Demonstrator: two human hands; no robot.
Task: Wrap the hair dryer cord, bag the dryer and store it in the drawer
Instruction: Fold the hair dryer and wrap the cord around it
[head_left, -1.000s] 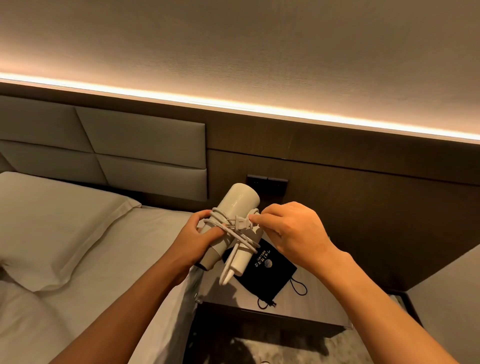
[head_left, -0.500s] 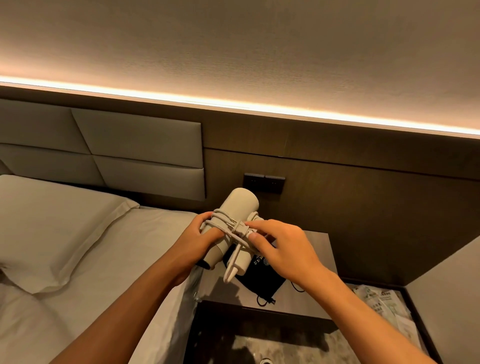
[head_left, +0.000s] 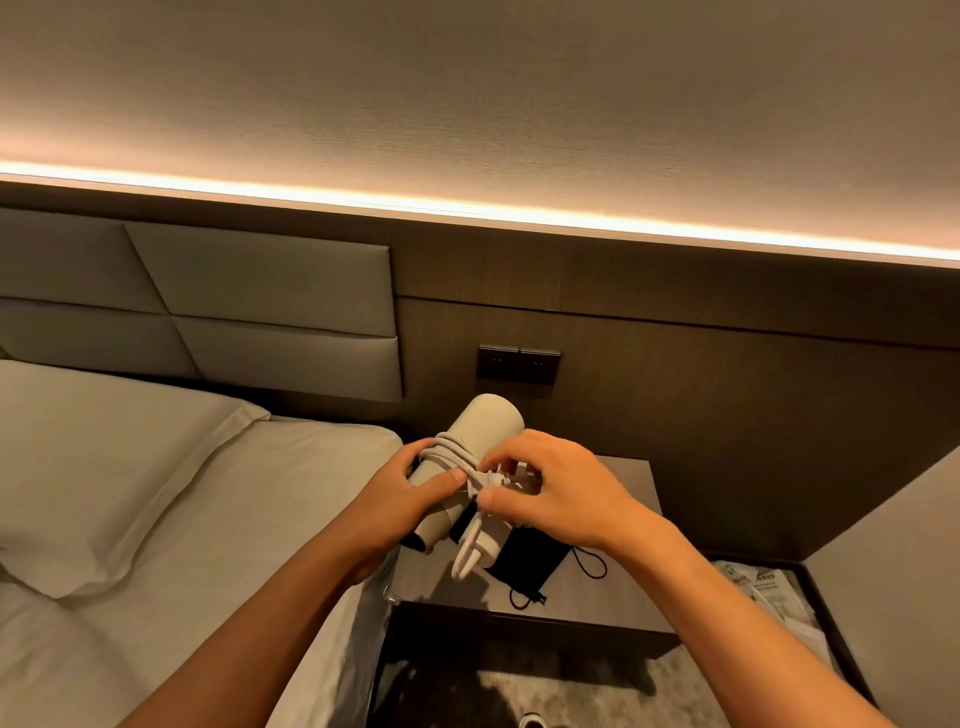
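I hold a beige hair dryer (head_left: 485, 423) in the air above the nightstand (head_left: 623, 587), barrel pointing up and away. Its pale cord (head_left: 451, 451) is wound in several loops around the body. My left hand (head_left: 402, 501) grips the dryer body from the left, thumb pressed on the loops. My right hand (head_left: 550, 488) pinches the cord end with the plug against the dryer from the right. A black drawstring bag (head_left: 524, 564) lies flat on the nightstand under my right hand, partly hidden. No drawer front can be made out.
A bed with a white pillow (head_left: 93, 467) lies to the left. A dark wall switch panel (head_left: 518, 364) sits above the nightstand. Papers (head_left: 769, 592) lie in a recess at the right. Patterned carpet (head_left: 561, 696) is below.
My right hand has closed in over the cord end and plug, pressing them onto the wound loops. The view has tilted slightly; the dryer stays in my left hand.
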